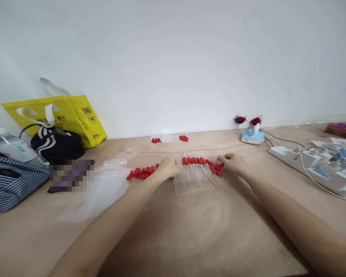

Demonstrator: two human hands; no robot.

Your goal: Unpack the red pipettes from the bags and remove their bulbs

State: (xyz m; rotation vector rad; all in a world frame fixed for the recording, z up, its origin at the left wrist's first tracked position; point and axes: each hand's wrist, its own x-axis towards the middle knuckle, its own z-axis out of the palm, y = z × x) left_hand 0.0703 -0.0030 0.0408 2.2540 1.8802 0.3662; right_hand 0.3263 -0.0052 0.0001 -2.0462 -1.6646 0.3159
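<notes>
A row of thin pale sticks (194, 177) lies fanned out on the table, with small red bulb-shaped pieces (194, 161) across their upper part. My left hand (167, 167) is at the left edge of this row, its fingers closed together; what they pinch is too small to make out. To its left is a pile of similar red pieces (142, 172). On the other side, my right hand (234, 163) has thumb and fingertips drawn together at a loose cluster of red pieces (217, 168), and a bit of red shows at the fingertips.
Clear plastic bags (103, 192) lie left of the red pile. Two small red groups lie on another bag (167, 137) near the wall. A yellow bag (88, 123) and striped bag (17, 184) stand left. Tissues (252, 136) and a power strip (314, 165) are right.
</notes>
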